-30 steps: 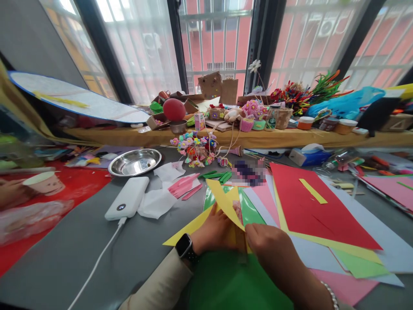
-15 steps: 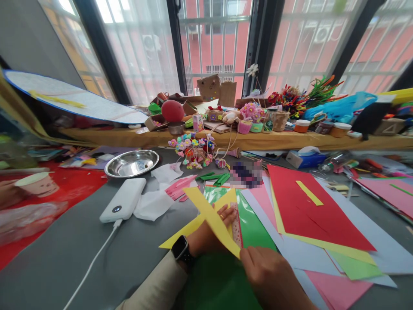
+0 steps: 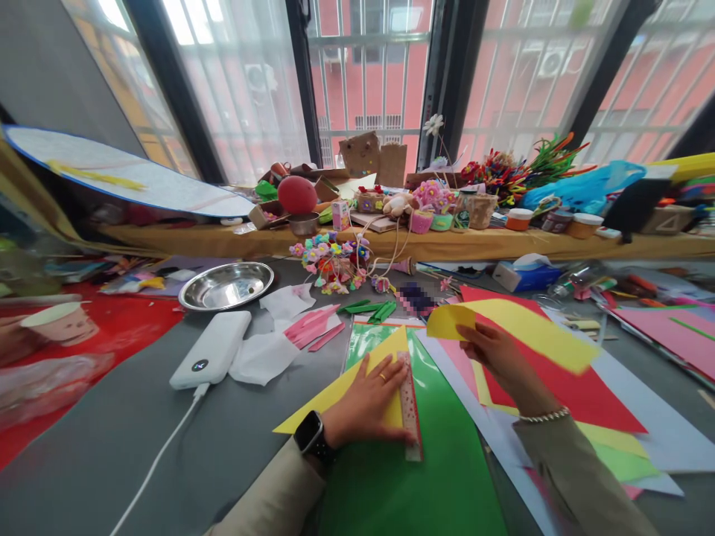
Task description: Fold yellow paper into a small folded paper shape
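Head view: the left hand (image 3: 366,406) spreads over yellow triangular paper (image 3: 332,396) and a pink patterned ruler (image 3: 410,408); the right hand (image 3: 492,353) pinches a curled yellow paper strip (image 3: 533,333).

I can make out no word or brand anywhere in front of me. On the white power bank (image 3: 223,342), a small dark display (image 3: 199,365) is lit with what look like figures, too small to read. The ruler (image 3: 410,417) that my left hand (image 3: 366,402) touches gives me no legible numbers, nor does the dark face of my watch (image 3: 309,432). Any print on the small pink box (image 3: 340,216) is too blurred. A pale triangle outline marks the brown box (image 3: 673,218) at the ledge's right.
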Demonstrator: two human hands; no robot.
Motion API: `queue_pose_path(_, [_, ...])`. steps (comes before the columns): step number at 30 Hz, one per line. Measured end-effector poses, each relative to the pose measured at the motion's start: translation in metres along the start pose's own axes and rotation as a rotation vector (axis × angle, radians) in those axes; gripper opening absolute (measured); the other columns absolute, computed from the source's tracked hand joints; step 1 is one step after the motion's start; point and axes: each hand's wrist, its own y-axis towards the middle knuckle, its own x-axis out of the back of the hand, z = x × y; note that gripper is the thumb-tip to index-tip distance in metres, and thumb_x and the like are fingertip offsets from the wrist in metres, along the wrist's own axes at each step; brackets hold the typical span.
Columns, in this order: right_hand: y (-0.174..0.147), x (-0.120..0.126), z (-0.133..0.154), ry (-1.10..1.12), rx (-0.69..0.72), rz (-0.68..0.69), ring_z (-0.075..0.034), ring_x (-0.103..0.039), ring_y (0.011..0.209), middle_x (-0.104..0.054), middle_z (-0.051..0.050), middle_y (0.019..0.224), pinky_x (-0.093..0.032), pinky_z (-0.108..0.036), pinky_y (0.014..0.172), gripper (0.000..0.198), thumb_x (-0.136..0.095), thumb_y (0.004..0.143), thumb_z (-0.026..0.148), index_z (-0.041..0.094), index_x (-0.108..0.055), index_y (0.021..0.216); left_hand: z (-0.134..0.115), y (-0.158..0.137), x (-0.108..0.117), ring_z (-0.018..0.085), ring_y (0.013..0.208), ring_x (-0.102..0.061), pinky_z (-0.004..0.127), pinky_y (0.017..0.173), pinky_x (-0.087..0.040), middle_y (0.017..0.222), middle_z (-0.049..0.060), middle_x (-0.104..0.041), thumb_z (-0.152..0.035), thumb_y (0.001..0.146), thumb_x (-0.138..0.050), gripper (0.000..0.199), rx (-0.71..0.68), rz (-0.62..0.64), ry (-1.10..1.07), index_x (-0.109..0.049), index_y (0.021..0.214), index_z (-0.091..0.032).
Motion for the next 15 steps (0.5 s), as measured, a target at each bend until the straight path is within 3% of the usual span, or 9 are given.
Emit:
queue_pose_path(4, [0.011, -0.007, -0.032, 0.388, -0.183, -0.119, -0.006, -0.045, 0.041, -0.053, 0.001, 0.052, -0.039, -0.018, 0.043, 0.024, -0.061, 0.059, 0.036, 0.015, -0.048, 0.059, -0.001, 0.002, 0.003, 0.031, 0.122, -0.014, 0.054, 0.096, -0.004, 0.135, 0.011, -0.019, -0.064, 0.063, -0.041, 0.086, 0.005, 0.049, -0.030, -0.012, 0.130, -0.019])
queue_pose_path(6, [0.010, -0.008, -0.040, 0.499, -0.203, -0.122, -0.005, -0.046, 0.042, -0.053, 0.002, 0.051, -0.039, -0.016, 0.043, 0.023, -0.064, 0.057, 0.032, 0.014, -0.050, 0.060, -0.001, 0.003, 0.004, 0.031, 0.122, -0.014, 0.054, 0.095, -0.004, 0.135, 0.011, -0.020, -0.063, 0.063, -0.043, 0.087, 0.015, 0.055, -0.037, -0.012, 0.130, -0.018])
queue_pose_path(12, [0.009, -0.003, -0.049, 0.504, -0.149, -0.260, -0.006, -0.049, 0.041, -0.056, 0.002, 0.049, -0.039, -0.017, 0.041, 0.022, -0.064, 0.057, 0.030, 0.014, -0.051, 0.062, -0.003, 0.005, 0.014, 0.031, 0.123, -0.012, 0.056, 0.094, -0.004, 0.134, 0.008, -0.023, -0.058, 0.065, -0.047, 0.073, 0.003, 0.036, -0.049, -0.026, 0.126, -0.024])
queue_pose_path(15, [0.012, 0.001, -0.054, 0.500, -0.142, -0.344, -0.006, -0.049, 0.041, -0.056, 0.003, 0.048, -0.039, -0.016, 0.041, 0.018, -0.060, 0.059, 0.029, 0.015, -0.049, 0.062, -0.008, 0.002, 0.020, 0.032, 0.123, -0.010, 0.055, 0.094, -0.006, 0.135, 0.009, -0.020, -0.060, 0.060, -0.050, 0.079, -0.002, 0.083, -0.067, -0.026, 0.126, -0.024])
